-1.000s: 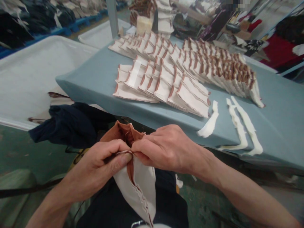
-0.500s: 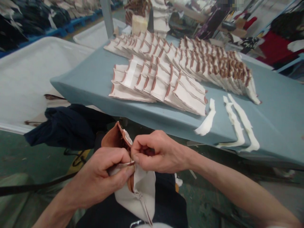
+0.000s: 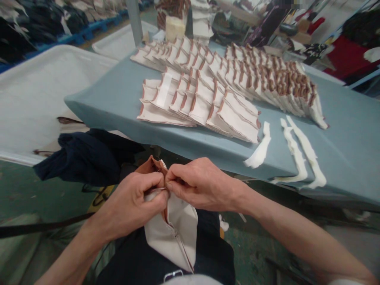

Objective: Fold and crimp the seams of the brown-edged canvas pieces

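Observation:
Over my lap I hold a small fabric piece (image 3: 175, 231), cream on the outside with a rust-brown lining showing at its top. My left hand (image 3: 133, 204) pinches its upper edge from the left, fingers curled tight. My right hand (image 3: 197, 184) pinches the same edge from the right, thumb and fingertips pressed together against the left hand's. The cream part hangs down between my wrists. Both hands sit just below the front edge of the blue-grey table (image 3: 118, 103).
On the table lie overlapping rows of finished cream-and-brown pieces (image 3: 208, 99) and three white trimmed strips (image 3: 292, 152). A dark navy garment (image 3: 86, 156) hangs at the left beside a white bin (image 3: 32, 99). Piles of clothing and another person's workplace fill the background.
My hands have closed in on the top edge; the brown lining that stood up a second ago is now mostly tucked down, and more cream fabric shows below.

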Demonstrator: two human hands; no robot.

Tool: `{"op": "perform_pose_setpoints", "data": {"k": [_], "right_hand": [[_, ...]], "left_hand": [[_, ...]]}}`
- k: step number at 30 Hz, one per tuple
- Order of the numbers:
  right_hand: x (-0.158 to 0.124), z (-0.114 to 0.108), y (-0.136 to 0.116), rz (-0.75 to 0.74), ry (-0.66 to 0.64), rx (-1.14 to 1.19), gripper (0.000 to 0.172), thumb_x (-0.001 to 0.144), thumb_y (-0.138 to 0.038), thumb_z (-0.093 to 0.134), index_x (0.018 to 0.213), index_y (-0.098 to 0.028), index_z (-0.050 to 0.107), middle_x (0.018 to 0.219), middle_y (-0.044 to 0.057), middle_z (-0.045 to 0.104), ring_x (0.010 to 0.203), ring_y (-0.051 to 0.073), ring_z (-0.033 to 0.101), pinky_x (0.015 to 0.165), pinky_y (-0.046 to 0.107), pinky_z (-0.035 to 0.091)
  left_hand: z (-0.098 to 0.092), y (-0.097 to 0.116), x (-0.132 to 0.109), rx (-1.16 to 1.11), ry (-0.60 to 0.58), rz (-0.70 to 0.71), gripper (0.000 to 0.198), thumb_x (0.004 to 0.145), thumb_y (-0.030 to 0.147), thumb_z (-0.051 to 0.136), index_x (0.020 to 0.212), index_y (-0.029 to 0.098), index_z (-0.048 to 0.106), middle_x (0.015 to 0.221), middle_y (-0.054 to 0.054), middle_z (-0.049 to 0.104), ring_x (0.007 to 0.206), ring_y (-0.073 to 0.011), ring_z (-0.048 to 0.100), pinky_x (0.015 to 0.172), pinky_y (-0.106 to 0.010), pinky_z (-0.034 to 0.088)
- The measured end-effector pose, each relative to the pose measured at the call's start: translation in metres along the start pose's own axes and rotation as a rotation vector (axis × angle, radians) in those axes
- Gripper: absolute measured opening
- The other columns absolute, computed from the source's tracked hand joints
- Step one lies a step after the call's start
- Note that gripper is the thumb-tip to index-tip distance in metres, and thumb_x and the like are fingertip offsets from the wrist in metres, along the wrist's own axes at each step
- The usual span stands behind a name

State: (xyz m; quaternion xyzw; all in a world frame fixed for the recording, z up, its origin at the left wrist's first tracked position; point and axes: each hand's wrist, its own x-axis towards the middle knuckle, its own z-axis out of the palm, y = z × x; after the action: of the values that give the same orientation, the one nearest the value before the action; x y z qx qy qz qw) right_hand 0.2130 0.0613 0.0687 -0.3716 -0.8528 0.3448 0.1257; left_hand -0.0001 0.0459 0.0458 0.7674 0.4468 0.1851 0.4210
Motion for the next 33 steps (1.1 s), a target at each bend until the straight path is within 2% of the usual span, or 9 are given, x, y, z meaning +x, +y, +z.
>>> {"op": "perform_pose_setpoints", "data": {"k": [8, 12, 15, 19, 21, 23, 25, 30, 33], "right_hand": [[0.001, -0.005, -0.009, 0.022, 0.027, -0.126, 0.024, 0.106, -0.023, 0.041, 0.084, -0.021, 0.052, 0.069, -0.003, 0.05, 0.062, 0.013, 0.04, 0.064, 0.03, 0.025], [0.004, -0.005, -0.014, 0.013, 0.156, -0.012, 0.018, 0.104, -0.022, 0.04, 0.101, -0.019, 0.057, 0.076, -0.002, 0.059, 0.064, 0.013, 0.048, 0.066, 0.027, 0.031], [0.01, -0.006, -0.012, 0.006, 0.183, 0.057, 0.018, 0.102, -0.021, 0.043, 0.109, -0.018, 0.059, 0.078, -0.003, 0.063, 0.064, 0.012, 0.052, 0.067, 0.026, 0.035], [0.02, -0.016, -0.003, -0.119, 0.271, -0.109, 0.015, 0.089, -0.022, 0.049, 0.087, -0.02, 0.064, 0.073, -0.001, 0.062, 0.072, 0.017, 0.055, 0.073, 0.03, 0.038], [0.023, -0.021, 0.0, -0.22, 0.321, -0.162, 0.014, 0.082, -0.021, 0.049, 0.075, -0.02, 0.06, 0.072, 0.001, 0.06, 0.074, 0.018, 0.054, 0.08, 0.034, 0.041], [0.022, -0.023, 0.003, -0.271, 0.284, -0.14, 0.012, 0.08, -0.023, 0.049, 0.072, -0.021, 0.057, 0.07, 0.001, 0.057, 0.072, 0.017, 0.051, 0.083, 0.035, 0.042], [0.02, -0.021, 0.006, -0.23, 0.193, -0.05, 0.009, 0.081, -0.026, 0.051, 0.074, -0.021, 0.055, 0.068, -0.003, 0.053, 0.065, 0.014, 0.046, 0.074, 0.031, 0.039], [0.013, -0.003, 0.019, -0.02, -0.039, 0.267, 0.035, 0.088, -0.046, 0.063, 0.071, -0.022, 0.045, 0.063, -0.008, 0.039, 0.057, 0.009, 0.035, 0.057, 0.027, 0.025], [0.012, 0.004, 0.023, 0.011, -0.074, 0.335, 0.045, 0.088, -0.054, 0.068, 0.069, -0.021, 0.044, 0.064, -0.009, 0.037, 0.058, 0.008, 0.033, 0.058, 0.026, 0.023]], "left_hand": [[-0.007, 0.008, 0.001, 0.121, 0.119, 0.016, 0.021, 0.088, 0.025, 0.054, 0.075, 0.02, 0.07, 0.065, 0.005, 0.066, 0.056, -0.0111, 0.058, 0.054, -0.022, 0.039], [-0.011, 0.011, 0.004, 0.014, 0.182, 0.038, 0.021, 0.085, 0.023, 0.054, 0.064, 0.021, 0.059, 0.057, 0.006, 0.055, 0.051, -0.0105, 0.049, 0.049, -0.022, 0.036], [-0.009, 0.012, 0.008, -0.106, 0.282, 0.045, 0.023, 0.082, 0.023, 0.055, 0.059, 0.022, 0.054, 0.055, 0.005, 0.051, 0.049, -0.0109, 0.047, 0.047, -0.023, 0.036], [0.004, 0.014, 0.014, -0.264, 0.487, 0.061, 0.023, 0.082, 0.024, 0.058, 0.059, 0.022, 0.054, 0.056, 0.005, 0.053, 0.05, -0.0108, 0.046, 0.048, -0.023, 0.037], [0.011, 0.015, 0.015, -0.325, 0.544, 0.067, 0.023, 0.083, 0.024, 0.059, 0.061, 0.022, 0.054, 0.056, 0.006, 0.052, 0.05, -0.0105, 0.045, 0.049, -0.023, 0.037], [0.017, 0.015, 0.014, -0.335, 0.564, 0.052, 0.023, 0.084, 0.024, 0.06, 0.061, 0.022, 0.054, 0.056, 0.006, 0.052, 0.05, -0.0103, 0.044, 0.049, -0.023, 0.036], [0.019, 0.011, 0.011, -0.326, 0.534, 0.018, 0.024, 0.084, 0.025, 0.062, 0.062, 0.021, 0.055, 0.056, 0.005, 0.053, 0.051, -0.0107, 0.046, 0.048, -0.022, 0.036], [0.012, -0.006, 0.005, -0.539, 0.128, -0.042, 0.027, 0.089, 0.034, 0.065, 0.066, 0.019, 0.06, 0.058, 0.004, 0.057, 0.051, -0.0101, 0.046, 0.046, -0.02, 0.036], [0.008, -0.014, 0.004, -0.668, 0.01, -0.103, 0.031, 0.091, 0.04, 0.066, 0.069, 0.018, 0.061, 0.061, 0.004, 0.057, 0.052, -0.009, 0.043, 0.046, -0.018, 0.034]]}}
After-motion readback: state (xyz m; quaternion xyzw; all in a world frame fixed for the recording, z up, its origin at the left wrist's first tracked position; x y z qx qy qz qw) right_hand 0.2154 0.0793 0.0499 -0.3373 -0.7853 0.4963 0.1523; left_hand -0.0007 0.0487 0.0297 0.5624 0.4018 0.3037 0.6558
